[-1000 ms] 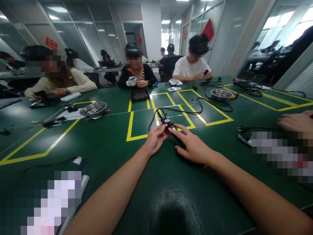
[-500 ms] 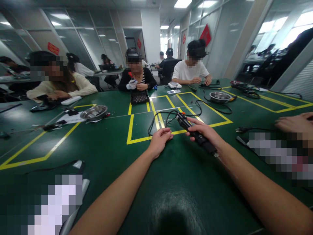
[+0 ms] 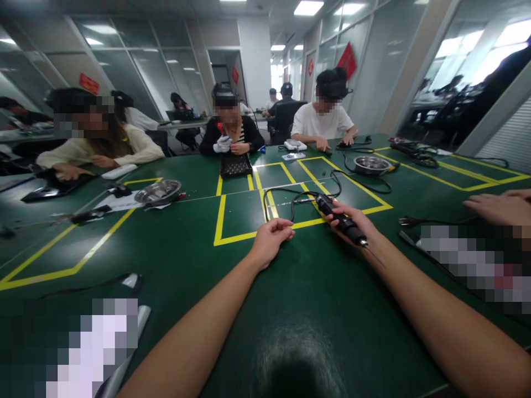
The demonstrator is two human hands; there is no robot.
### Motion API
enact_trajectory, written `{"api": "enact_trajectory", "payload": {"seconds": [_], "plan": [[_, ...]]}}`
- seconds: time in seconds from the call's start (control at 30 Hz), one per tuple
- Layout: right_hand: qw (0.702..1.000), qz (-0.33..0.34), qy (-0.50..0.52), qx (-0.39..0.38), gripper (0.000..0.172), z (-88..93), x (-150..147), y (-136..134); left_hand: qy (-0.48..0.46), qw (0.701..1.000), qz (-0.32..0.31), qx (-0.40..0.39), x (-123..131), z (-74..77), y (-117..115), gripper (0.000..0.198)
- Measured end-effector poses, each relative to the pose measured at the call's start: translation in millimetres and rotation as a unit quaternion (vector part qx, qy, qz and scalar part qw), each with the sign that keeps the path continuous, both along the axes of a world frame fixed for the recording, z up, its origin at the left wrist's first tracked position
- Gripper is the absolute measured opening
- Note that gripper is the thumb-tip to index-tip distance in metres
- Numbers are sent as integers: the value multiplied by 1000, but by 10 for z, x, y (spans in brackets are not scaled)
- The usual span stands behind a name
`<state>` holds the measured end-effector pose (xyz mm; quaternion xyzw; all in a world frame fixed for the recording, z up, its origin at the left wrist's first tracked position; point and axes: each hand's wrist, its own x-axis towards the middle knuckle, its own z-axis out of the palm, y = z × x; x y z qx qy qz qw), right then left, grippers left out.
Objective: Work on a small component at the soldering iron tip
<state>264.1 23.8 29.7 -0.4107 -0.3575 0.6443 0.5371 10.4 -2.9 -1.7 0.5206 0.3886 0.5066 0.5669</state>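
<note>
My right hand [image 3: 352, 220] is wrapped round a black electric screwdriver [image 3: 344, 224], held above the green table [image 3: 249, 320]. The screwdriver's thin bit points back toward my right forearm. From its far end a black cord [image 3: 301, 190] loops over the yellow-taped area. My left hand [image 3: 271, 239] is at the near tape line, thumb and fingertips pressed together. Whatever that pinch may contain is hidden or too small to see.
Metal bowls stand ahead left [image 3: 157, 192] and ahead right [image 3: 372, 165]. A black tray of small parts [image 3: 235, 166] lies before a person opposite. Another person's hand [image 3: 498, 210] rests at the right. A plug [image 3: 409, 221] and cable lie nearby.
My right hand has shifted a little right with the screwdriver, which has turned so its bit shows more. The cord moved with it. My left hand has barely moved.
</note>
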Motion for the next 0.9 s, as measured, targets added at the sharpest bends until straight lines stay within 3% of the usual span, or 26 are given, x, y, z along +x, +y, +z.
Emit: {"api": "enact_trajectory", "payload": {"seconds": [0.1,0.3,0.37,0.5,0.6,0.73,0.9], "plan": [[999,-32,-26,-31,67,37,-85,-59,6,1000,-11,6,-2,0,0,21],[967,5,-238,97,81,112,-294,-294,-1,1000,-12,13,-9,-13,11,19],[933,18,-325,152,79,125,-365,-377,-17,1000,-7,12,-6,-23,18,21],[831,21,-461,311,69,146,-490,-519,-70,997,8,-7,5,-16,27,31],[790,34,-500,352,68,148,-567,-592,-107,994,11,-30,-1,5,30,41],[765,35,-526,371,70,102,-634,-633,-126,992,8,-23,-13,-4,48,44],[761,49,-525,378,66,33,-678,-655,-120,992,19,-18,-9,-66,78,45]]}}
